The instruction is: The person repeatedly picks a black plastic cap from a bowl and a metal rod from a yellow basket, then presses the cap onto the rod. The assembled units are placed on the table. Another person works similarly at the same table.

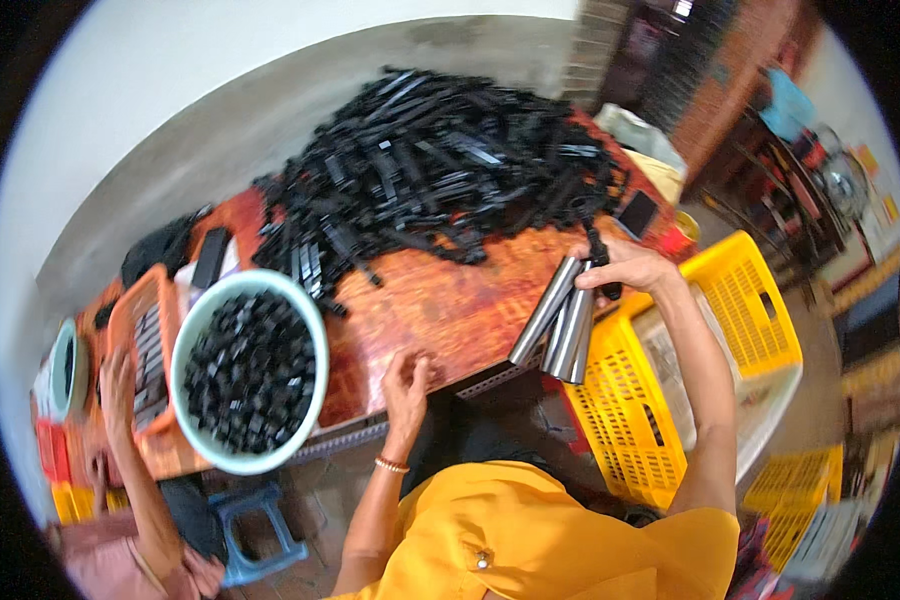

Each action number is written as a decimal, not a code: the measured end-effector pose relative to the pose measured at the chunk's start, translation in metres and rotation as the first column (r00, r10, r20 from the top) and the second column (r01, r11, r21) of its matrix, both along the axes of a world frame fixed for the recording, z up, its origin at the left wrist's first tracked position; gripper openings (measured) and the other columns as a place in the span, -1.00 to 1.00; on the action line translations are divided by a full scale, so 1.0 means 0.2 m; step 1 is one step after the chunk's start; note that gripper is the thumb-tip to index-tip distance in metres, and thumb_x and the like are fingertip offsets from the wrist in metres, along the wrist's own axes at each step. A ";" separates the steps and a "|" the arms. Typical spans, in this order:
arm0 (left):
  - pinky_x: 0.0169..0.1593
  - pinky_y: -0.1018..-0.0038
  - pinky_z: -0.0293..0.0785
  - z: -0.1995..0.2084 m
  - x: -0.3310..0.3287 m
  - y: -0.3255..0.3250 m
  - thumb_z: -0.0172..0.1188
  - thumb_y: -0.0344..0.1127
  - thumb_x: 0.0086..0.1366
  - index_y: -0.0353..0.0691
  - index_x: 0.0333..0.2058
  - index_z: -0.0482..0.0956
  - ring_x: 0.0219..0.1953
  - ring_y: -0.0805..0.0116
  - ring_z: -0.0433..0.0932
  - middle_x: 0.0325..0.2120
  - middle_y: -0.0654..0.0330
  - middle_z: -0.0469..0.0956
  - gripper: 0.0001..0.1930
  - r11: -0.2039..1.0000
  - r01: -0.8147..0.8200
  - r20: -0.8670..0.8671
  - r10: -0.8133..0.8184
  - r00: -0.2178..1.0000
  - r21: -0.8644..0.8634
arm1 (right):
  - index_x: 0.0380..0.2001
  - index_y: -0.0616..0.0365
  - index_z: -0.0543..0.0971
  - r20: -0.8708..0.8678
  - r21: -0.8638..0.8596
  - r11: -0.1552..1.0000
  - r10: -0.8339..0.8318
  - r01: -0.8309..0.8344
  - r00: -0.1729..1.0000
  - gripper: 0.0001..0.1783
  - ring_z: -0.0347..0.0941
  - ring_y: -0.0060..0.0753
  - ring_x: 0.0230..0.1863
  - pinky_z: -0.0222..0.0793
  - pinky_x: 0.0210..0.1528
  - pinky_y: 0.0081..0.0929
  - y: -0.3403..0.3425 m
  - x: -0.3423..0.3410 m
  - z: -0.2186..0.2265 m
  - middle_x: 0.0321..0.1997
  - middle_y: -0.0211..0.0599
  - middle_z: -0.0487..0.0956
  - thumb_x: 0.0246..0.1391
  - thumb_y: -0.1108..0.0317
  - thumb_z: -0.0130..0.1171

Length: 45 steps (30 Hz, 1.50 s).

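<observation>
My right hand is closed round a bundle of shiny metal tubes that splay down past the table's front edge. Black parts show at the top of this bundle, by my fingers. Over the front edge of the red-brown table, my left hand has its fingers loosely curled and apart, with nothing visible in them. Behind both hands lies a big heap of long black plastic pieces. Left of my left hand stands a pale green basin full of small black parts.
To the right is a yellow plastic crate with a liner. A co-worker's hand is at an orange basket holding metal tubes. A phone lies at the table's right end. A blue stool stands below.
</observation>
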<state>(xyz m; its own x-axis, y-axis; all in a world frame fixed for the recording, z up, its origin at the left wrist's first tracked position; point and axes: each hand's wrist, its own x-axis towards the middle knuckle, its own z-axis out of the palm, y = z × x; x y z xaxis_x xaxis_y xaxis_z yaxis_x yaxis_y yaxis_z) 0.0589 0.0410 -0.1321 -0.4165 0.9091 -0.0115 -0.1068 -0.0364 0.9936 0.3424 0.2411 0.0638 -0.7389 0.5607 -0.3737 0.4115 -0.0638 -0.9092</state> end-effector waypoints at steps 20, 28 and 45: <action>0.11 0.08 0.14 0.10 -0.17 -0.08 0.09 0.02 0.20 -0.38 0.21 0.10 0.00 -0.17 0.22 0.00 -0.21 0.21 -0.24 0.895 -0.431 -0.790 0.177 0.587 -0.120 | 0.08 0.05 0.47 0.141 0.277 0.777 0.550 -0.566 0.823 -0.41 0.37 -0.44 -0.01 0.28 0.04 -0.47 0.06 -1.54 -0.69 -0.07 -0.40 0.53 -0.10 0.27 0.31; 0.10 0.00 0.13 0.13 -0.11 -0.05 0.10 0.09 0.17 -0.39 0.18 0.14 0.03 -0.20 0.19 0.03 -0.18 0.18 -0.22 0.830 -0.520 -0.813 0.153 0.561 -0.202 | 0.02 0.18 0.48 -0.067 0.313 0.872 0.416 -0.376 0.907 -0.46 0.37 -0.38 0.02 0.24 0.11 -0.42 0.03 -1.45 -0.72 -0.02 -0.23 0.50 -0.03 0.18 0.27; 0.17 0.01 0.07 0.12 -0.07 -0.16 0.39 0.09 -0.11 -0.32 0.24 0.03 0.12 -0.20 0.14 0.08 -0.23 0.14 0.06 0.818 -0.551 -0.817 0.197 0.541 -0.167 | -0.17 0.30 0.50 -0.245 0.561 0.760 -0.227 0.329 0.942 -0.62 0.48 -0.36 -0.37 0.41 -0.27 -0.40 -0.46 -1.13 -0.84 -0.38 -0.18 0.53 0.00 0.27 0.24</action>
<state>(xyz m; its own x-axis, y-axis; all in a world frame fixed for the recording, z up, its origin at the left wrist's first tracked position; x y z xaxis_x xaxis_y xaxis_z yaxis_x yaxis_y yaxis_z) 0.0442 0.0099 -0.1085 -0.7333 0.6551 0.1823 0.5937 0.4862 0.6412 0.1168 0.1483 -0.1042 -0.5337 0.8217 0.2000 0.3132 0.4118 -0.8558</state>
